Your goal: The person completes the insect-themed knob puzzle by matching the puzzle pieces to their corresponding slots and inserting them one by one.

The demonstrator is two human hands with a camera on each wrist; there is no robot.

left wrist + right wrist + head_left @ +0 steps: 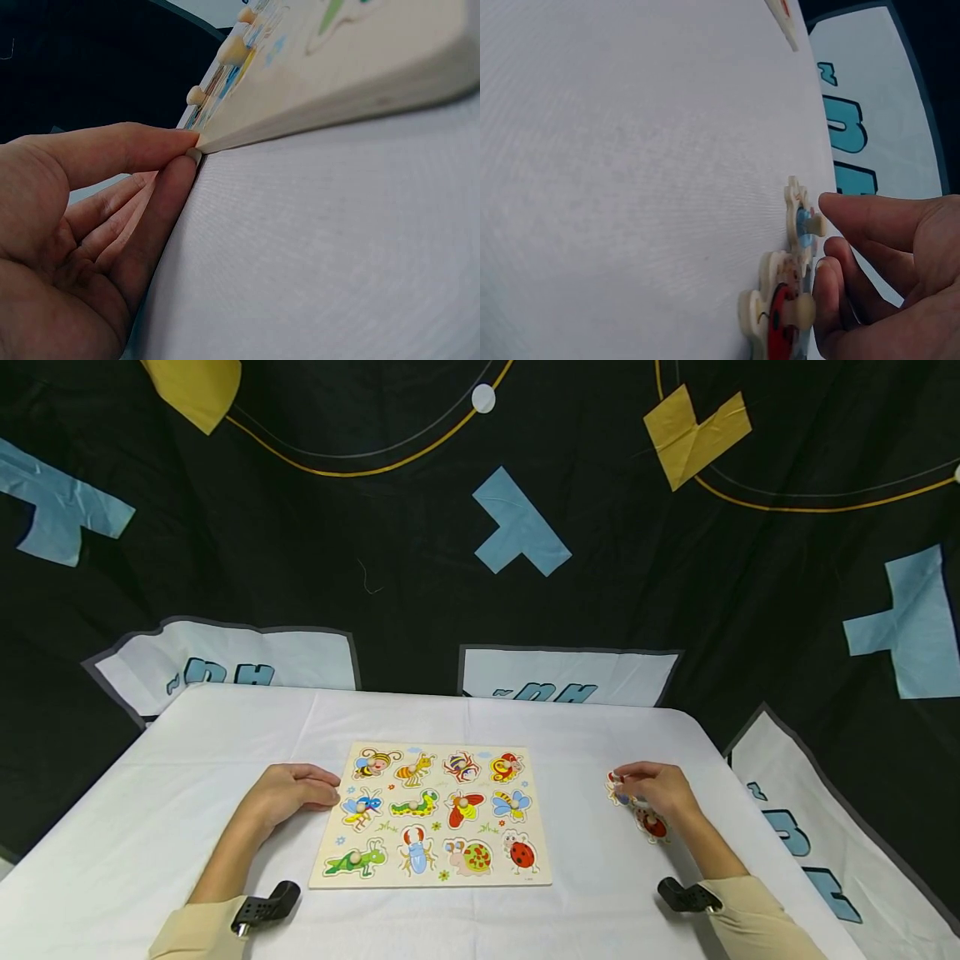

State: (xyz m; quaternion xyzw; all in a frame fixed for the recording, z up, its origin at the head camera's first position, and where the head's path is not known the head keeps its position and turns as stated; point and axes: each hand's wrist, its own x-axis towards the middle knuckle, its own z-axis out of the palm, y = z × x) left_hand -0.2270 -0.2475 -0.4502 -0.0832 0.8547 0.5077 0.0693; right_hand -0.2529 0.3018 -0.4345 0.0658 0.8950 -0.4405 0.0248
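Observation:
A wooden insect puzzle board (pixel 431 839) lies flat on the white table. At its left edge, my left hand (pixel 288 793) touches the board with index finger and thumb, which meet close together in the left wrist view. Right of the board, my right hand (pixel 663 789) hovers over loose puzzle pieces. In the right wrist view, index finger and thumb stand apart around the wooden knob of a blue-bodied puzzle piece (pixel 803 225); contact cannot be made out. Close by lies a ladybug puzzle piece (pixel 651 825) with its own knob. The hand partly covers both pieces.
A white cloth (pixel 600 910) covers the table. Behind it hangs a black curtain (pixel 360 543) with blue and yellow shapes. Dark wrist cameras (pixel 266 906) are worn at both sleeves. Several pieces with knobs, such as the green caterpillar (pixel 415 803), sit in the board.

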